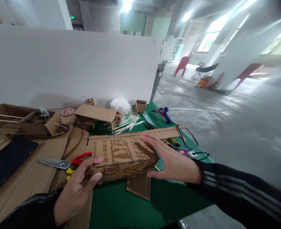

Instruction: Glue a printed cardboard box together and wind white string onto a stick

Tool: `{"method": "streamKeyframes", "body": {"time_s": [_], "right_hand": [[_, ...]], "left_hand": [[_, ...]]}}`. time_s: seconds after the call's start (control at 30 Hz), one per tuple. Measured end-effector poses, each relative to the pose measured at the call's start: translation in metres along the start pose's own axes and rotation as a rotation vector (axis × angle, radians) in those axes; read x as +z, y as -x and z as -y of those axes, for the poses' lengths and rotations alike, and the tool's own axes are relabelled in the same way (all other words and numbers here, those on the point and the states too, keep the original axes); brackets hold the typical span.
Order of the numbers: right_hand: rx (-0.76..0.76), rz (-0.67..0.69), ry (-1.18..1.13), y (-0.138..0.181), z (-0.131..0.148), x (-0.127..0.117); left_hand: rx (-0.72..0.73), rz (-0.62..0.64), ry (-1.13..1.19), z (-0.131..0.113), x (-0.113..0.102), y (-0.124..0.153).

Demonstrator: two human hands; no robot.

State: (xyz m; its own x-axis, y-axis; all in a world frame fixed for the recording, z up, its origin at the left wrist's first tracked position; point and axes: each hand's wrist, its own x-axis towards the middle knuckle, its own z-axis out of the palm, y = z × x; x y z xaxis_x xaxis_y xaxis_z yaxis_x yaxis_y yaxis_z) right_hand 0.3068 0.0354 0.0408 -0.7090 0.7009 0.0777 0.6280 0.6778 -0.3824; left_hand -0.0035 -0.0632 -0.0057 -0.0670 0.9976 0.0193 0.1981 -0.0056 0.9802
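Observation:
A printed cardboard box (123,149) with brown lettering is held between my two hands above the green table. My left hand (75,189) pinches its near left corner, fingers on top and thumb on the front side. My right hand (175,160) grips the right end, fingers over the top and thumb low at the front edge. Beneath the box lies a loose cardboard piece (139,189). Red-handled scissors (57,163) lie open by my left hand, partly hidden by it. Behind the box runs a cardboard strip (167,132).
A blue glue gun (165,114) with a black cable stands at the table's right edge. Wooden sticks (128,124), white string (120,105) and a small cardboard box (140,106) sit at the back. A black flat device (11,163) and an open carton (33,127) occupy the left.

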Motion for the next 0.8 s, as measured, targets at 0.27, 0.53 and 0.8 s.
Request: {"method": "streamKeyframes", "body": {"time_s": [0.27,0.53,0.8], "right_hand": [[-0.004,-0.033,-0.075,-0.003,-0.007,0.01],[-0.042,-0.051,-0.03,-0.006,-0.019,0.015],[-0.09,-0.067,0.013,-0.012,-0.025,0.017]], "left_hand": [[-0.018,0.129,0.018,0.006,-0.001,0.001],[0.03,0.103,-0.159,0.015,0.0,-0.008],[0.065,0.074,-0.095,0.025,0.001,-0.014]]}}
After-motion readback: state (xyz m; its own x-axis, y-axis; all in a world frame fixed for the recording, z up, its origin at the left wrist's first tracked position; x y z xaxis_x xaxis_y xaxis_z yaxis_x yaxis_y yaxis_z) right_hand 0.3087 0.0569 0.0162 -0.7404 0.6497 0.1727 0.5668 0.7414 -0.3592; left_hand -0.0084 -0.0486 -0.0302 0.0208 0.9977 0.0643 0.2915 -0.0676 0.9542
